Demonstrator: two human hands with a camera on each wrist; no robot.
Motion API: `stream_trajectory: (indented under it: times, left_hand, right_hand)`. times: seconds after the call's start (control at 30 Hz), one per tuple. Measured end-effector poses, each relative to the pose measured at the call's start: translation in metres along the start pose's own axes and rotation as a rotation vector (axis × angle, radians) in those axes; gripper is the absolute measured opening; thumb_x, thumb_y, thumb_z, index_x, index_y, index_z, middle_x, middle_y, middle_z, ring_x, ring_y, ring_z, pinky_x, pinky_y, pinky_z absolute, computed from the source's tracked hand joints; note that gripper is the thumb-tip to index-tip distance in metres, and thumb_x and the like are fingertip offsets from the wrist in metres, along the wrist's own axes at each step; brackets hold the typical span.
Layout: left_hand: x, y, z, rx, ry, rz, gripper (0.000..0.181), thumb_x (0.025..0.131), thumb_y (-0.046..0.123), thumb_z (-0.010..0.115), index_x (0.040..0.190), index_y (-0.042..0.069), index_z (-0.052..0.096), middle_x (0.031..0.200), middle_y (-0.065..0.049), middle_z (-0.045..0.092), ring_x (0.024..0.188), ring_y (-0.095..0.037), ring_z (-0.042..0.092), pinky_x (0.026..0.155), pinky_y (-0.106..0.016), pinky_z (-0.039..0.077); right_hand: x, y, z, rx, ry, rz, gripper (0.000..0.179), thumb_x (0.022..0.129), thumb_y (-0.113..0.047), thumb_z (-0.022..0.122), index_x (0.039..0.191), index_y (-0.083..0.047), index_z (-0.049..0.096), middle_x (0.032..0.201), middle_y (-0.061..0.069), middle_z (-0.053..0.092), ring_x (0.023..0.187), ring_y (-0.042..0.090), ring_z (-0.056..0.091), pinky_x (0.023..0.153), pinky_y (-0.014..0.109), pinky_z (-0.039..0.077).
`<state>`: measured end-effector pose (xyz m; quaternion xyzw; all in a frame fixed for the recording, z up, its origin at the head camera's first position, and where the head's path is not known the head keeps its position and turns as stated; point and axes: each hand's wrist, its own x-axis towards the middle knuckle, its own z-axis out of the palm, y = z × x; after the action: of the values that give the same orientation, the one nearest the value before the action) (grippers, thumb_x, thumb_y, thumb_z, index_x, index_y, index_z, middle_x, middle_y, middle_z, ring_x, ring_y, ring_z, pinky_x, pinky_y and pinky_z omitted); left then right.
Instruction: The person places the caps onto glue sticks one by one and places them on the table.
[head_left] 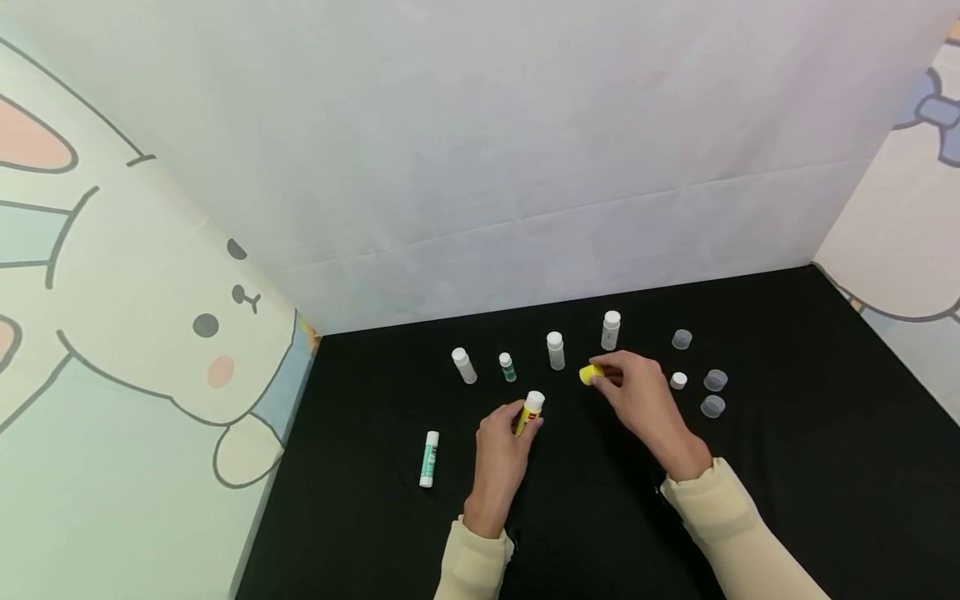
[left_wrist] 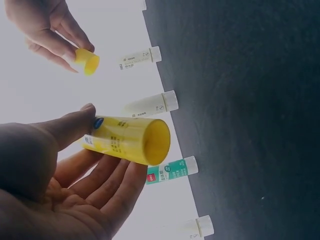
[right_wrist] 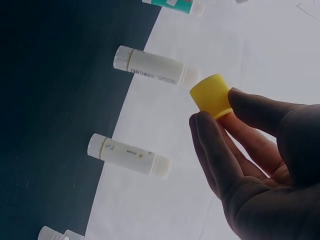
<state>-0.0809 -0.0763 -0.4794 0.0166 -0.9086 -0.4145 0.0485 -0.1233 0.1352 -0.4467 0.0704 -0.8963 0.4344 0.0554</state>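
My left hand (head_left: 498, 458) grips a yellow glue stick (head_left: 527, 417) between thumb and fingers, its white top pointing up. In the left wrist view the glue stick (left_wrist: 125, 140) shows dark print on its side. A little to the right, my right hand (head_left: 641, 400) pinches a yellow cap (head_left: 588, 375), held apart from the stick. The right wrist view shows this cap (right_wrist: 211, 96) between thumb and fingertips. Behind the hands stand white glue sticks (head_left: 556, 351) and a small green-labelled glue stick (head_left: 507, 368).
A green-and-white glue stick (head_left: 429, 459) is on the black tabletop (head_left: 360, 525) left of my left hand. Beyond my right hand are clear caps (head_left: 716, 380) and a white cap (head_left: 678, 381). A pale wall (head_left: 487, 150) rises behind the table.
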Motion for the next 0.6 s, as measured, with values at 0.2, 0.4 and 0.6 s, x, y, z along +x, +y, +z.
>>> stream_trajectory:
  times: [0.2,0.4,0.6]
  left_hand:
    - [-0.001,0.0,0.0,0.02,0.0,0.019,0.022,0.095,0.016,0.082,0.115,0.008,0.079,0.103,-0.005,0.076,0.086,-0.014,0.066,0.08,-0.035,0.057]
    - [-0.003,0.001,0.0,0.036,-0.019,0.001,0.023,0.095,0.017,0.082,0.115,0.007,0.079,0.098,-0.004,0.074,0.082,-0.013,0.063,0.077,-0.032,0.055]
    - [-0.005,0.001,0.0,0.03,-0.037,0.006,0.02,0.096,0.016,0.081,0.114,0.007,0.079,0.096,-0.003,0.073,0.082,-0.012,0.063,0.076,-0.031,0.055]
  right_hand:
    - [-0.001,-0.002,0.005,0.011,-0.015,-0.011,0.028,0.095,0.003,0.075,0.123,0.006,0.073,0.119,0.024,0.072,0.102,0.037,0.074,0.087,0.052,0.061]
    - [-0.002,-0.003,0.009,0.028,-0.043,-0.021,0.028,0.095,0.004,0.075,0.124,0.006,0.073,0.121,0.024,0.072,0.104,0.038,0.075,0.089,0.052,0.061]
    - [-0.004,-0.005,0.012,0.045,-0.071,-0.01,0.029,0.097,0.003,0.073,0.125,0.005,0.072,0.121,0.023,0.071,0.106,0.037,0.074,0.089,0.051,0.061]
